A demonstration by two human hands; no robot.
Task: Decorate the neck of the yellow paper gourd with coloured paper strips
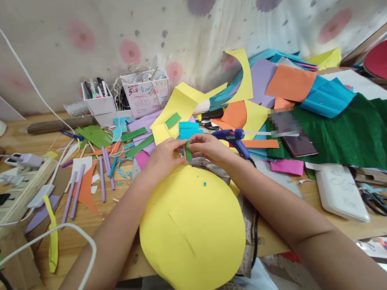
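Observation:
Between my two hands is a small green paper strip (188, 151), held at the far edge of a large yellow paper disc (194, 223). My left hand (169, 154) pinches the strip from the left with thumb and fingers. From the right, my right hand (208, 147) grips the same strip, its fingertips close to the left ones. The disc lies over the table's front edge and my lap, with a slit-like crease and a tiny blue scrap on it. Just beyond my right hand rests a blue glue gun (233, 138).
Coloured paper and felt sheets heap up at the back, with dark green felt (357, 134) to the right. Scissors (380, 198), a white power bank (340, 192) and a phone (298, 143) lie right. Purple paper sticks (78, 190) and a power strip (14, 198) are left.

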